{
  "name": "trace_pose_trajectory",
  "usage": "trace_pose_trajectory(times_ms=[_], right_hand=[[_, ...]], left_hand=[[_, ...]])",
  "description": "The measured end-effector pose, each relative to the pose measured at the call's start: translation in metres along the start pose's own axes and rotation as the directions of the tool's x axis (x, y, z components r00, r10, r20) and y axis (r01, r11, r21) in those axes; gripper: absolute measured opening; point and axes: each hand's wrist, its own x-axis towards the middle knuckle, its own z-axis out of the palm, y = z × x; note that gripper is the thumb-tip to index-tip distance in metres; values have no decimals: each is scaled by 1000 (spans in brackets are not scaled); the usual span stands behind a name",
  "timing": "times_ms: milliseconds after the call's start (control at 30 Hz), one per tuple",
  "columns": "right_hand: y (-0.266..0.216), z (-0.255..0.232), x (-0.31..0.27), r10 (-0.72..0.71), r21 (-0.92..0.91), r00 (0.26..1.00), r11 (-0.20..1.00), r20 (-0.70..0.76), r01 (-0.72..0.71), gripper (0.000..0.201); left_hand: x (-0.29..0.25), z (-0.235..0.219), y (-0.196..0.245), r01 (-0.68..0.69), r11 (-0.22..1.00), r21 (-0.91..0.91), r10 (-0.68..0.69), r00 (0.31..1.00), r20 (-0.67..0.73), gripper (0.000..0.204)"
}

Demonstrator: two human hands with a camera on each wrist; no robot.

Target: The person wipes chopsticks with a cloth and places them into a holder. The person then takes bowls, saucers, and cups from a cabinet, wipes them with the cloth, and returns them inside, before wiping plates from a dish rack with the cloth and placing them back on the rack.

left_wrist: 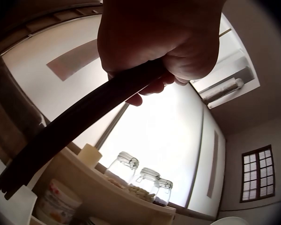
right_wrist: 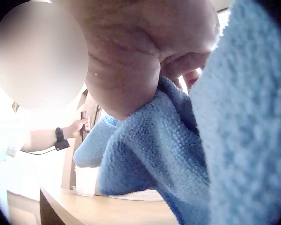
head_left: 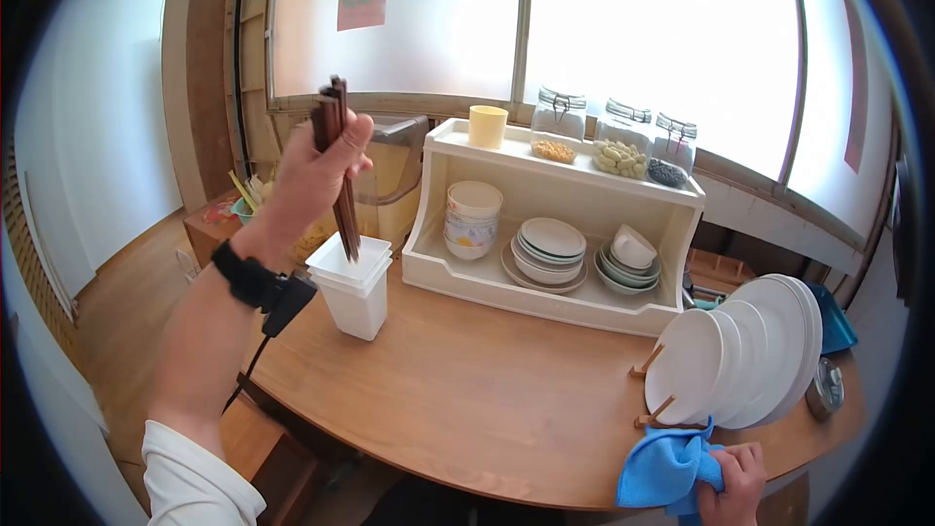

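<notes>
My left hand (head_left: 317,161) grips a bundle of dark brown chopsticks (head_left: 346,219), raised at the left of the table. Their lower ends point down and overlap the mouth of a white square plastic container (head_left: 358,307), which looks like two nested tubs. In the left wrist view the chopsticks (left_wrist: 79,115) run out from under the curled fingers. At the table's front right edge, my right hand (head_left: 737,482) holds a bunched blue cloth (head_left: 667,468). The right wrist view shows the fluffy cloth (right_wrist: 150,140) hanging in folds below that hand.
A cream shelf (head_left: 536,307) at the back holds stacked bowls (head_left: 472,219), plates and a cup. On top stand a yellow cup (head_left: 487,127) and lidded glass jars (head_left: 623,141). White plates (head_left: 687,365) stand upright in a wooden rack at the right, beside the blue cloth.
</notes>
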Motion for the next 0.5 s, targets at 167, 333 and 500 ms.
trace_pose_trajectory(times_ms=[167, 333, 500], right_hand=[[-7, 22, 16, -96, 87, 988, 990, -119, 107, 34], [-38, 86, 33, 338, 870, 938, 482, -73, -106, 32], [-101, 112, 61, -80, 651, 833, -585, 547, -484, 73]], left_hand=[[-31, 19, 35, -294, 945, 144, 291, 956, 45, 17], [-103, 79, 54, -701, 709, -71, 642, 602, 475, 16], [-180, 157, 54, -797, 395, -457, 884, 195, 425, 22]])
